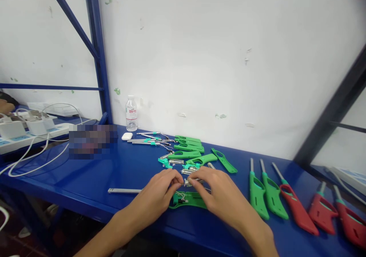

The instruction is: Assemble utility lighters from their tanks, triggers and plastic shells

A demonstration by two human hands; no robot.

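My left hand [162,190] is closed in a pinch close to a small clear fuel tank [187,182] with a pale end piece. What its fingertips hold is too small to make out. Thumb and fingers of my right hand [220,192] are closed on that tank, partly hiding it. Below both hands lies an opened green lighter shell [196,200] with thin wires and a teal part in it. From its left side a metal lighter tube [124,190] sticks out, partly behind my left hand. Just beyond my fingers are loose clear fuel tanks [176,162] and teal parts [165,162].
Several green shell halves [188,146] and metal tubes with wires [148,141] lie toward the wall. Finished-looking green lighters [257,196] and red lighters [300,211] line the right. A water bottle [131,114], white case [127,136] and power strip [57,131] stand left.
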